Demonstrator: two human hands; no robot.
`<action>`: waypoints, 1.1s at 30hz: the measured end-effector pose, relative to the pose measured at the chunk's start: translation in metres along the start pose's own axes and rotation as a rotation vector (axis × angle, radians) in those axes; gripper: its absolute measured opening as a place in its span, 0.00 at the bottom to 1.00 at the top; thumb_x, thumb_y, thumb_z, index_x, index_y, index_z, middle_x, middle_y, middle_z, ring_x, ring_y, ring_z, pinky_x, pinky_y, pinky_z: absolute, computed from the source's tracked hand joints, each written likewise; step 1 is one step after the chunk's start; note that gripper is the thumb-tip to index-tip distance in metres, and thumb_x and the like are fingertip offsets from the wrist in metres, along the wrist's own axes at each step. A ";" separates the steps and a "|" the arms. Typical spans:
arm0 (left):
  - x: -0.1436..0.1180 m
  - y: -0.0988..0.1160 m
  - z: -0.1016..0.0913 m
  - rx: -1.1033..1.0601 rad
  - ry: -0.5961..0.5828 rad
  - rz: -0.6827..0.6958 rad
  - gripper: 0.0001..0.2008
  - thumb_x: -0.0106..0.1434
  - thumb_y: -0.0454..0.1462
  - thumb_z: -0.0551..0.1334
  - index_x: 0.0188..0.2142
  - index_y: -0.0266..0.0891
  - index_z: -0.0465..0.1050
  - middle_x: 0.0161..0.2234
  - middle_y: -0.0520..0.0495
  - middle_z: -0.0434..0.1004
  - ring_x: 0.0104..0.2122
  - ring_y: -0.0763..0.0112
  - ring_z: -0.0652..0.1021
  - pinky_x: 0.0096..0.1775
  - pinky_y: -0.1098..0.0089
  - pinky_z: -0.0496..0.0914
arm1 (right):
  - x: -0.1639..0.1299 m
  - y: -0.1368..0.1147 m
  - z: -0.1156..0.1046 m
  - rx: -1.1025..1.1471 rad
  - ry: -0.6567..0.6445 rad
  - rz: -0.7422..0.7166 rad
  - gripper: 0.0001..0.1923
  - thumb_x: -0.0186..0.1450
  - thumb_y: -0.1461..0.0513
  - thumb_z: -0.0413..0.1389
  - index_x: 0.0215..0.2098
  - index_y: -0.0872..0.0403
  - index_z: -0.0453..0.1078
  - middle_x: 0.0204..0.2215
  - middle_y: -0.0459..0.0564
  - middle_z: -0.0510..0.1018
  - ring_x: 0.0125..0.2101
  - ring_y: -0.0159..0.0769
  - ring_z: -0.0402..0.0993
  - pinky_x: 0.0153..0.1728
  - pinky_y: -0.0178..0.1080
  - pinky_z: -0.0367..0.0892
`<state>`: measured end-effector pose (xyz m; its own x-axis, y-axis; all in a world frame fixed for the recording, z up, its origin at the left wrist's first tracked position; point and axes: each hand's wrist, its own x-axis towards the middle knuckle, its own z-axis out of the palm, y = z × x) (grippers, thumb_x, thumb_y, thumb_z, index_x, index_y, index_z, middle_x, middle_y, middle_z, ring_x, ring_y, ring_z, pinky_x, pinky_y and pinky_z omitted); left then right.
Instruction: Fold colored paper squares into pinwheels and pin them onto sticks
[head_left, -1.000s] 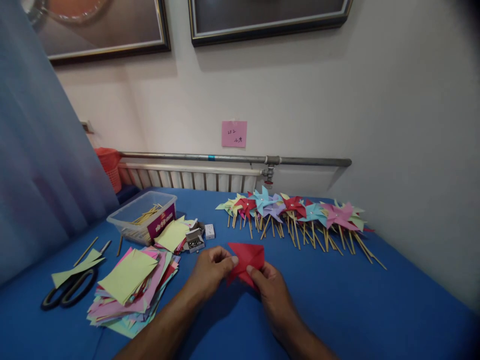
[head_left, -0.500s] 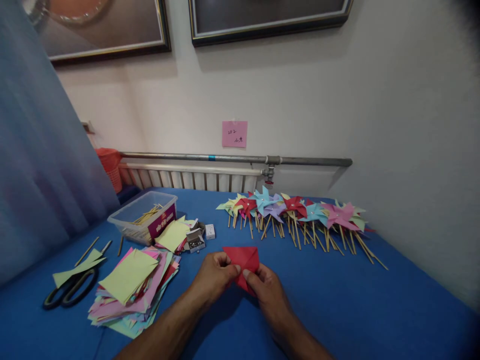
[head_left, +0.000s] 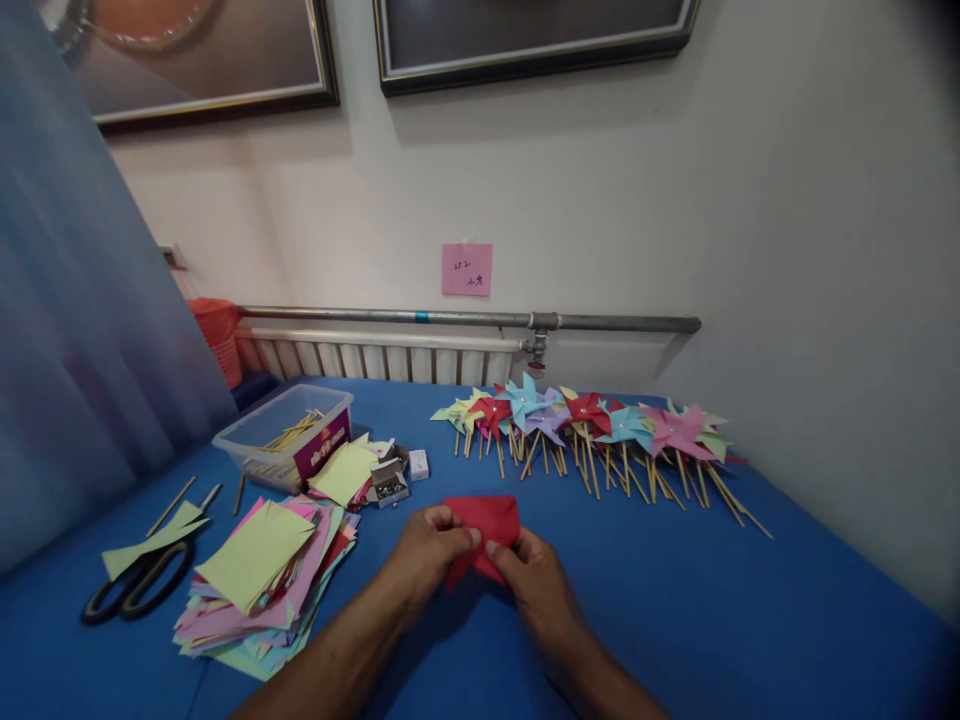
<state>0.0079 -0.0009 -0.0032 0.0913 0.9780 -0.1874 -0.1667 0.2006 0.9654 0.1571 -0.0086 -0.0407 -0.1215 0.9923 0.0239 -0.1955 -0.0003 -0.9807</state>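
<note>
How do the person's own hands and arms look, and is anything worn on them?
The left hand and the right hand are bare: no glove, ring or watch shows, though some fingers are partly hidden. The forearms are uncovered too; no sleeve is in view.

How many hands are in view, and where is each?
2: the left hand pinches the left side of the red paper, and the right hand its right side. Some fingertips are hidden; no other hand shows.
</note>
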 end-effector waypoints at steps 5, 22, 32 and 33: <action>0.000 0.000 -0.003 -0.141 -0.127 0.029 0.15 0.42 0.38 0.73 0.30 0.31 0.80 0.27 0.45 0.82 0.25 0.71 0.76 0.33 0.72 0.69 | 0.000 0.001 0.002 -0.072 -0.026 -0.044 0.17 0.59 0.53 0.64 0.42 0.54 0.81 0.36 0.52 0.87 0.37 0.46 0.81 0.42 0.44 0.73; -0.006 0.010 0.006 0.005 -0.037 0.072 0.09 0.41 0.34 0.68 0.25 0.38 0.72 0.19 0.55 0.74 0.19 0.77 0.68 0.23 0.75 0.60 | -0.001 -0.003 0.004 -0.005 -0.046 -0.013 0.23 0.58 0.47 0.67 0.43 0.54 0.81 0.37 0.55 0.86 0.42 0.51 0.82 0.49 0.49 0.74; -0.003 0.008 0.004 -0.038 -0.039 0.092 0.12 0.39 0.35 0.69 0.26 0.36 0.73 0.20 0.53 0.75 0.20 0.77 0.70 0.25 0.74 0.63 | -0.002 -0.004 0.003 0.003 -0.084 -0.015 0.19 0.59 0.51 0.66 0.43 0.54 0.81 0.37 0.53 0.87 0.42 0.49 0.82 0.49 0.48 0.74; -0.003 0.007 0.004 -0.042 -0.044 0.094 0.12 0.39 0.35 0.69 0.26 0.36 0.73 0.20 0.53 0.75 0.20 0.77 0.70 0.25 0.74 0.63 | -0.002 -0.003 0.003 -0.004 -0.073 -0.015 0.19 0.59 0.51 0.66 0.42 0.54 0.81 0.36 0.53 0.87 0.41 0.49 0.82 0.48 0.48 0.74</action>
<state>0.0103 -0.0022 0.0050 0.1159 0.9894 -0.0875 -0.2175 0.1112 0.9697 0.1550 -0.0106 -0.0373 -0.1893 0.9805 0.0521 -0.1943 0.0146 -0.9808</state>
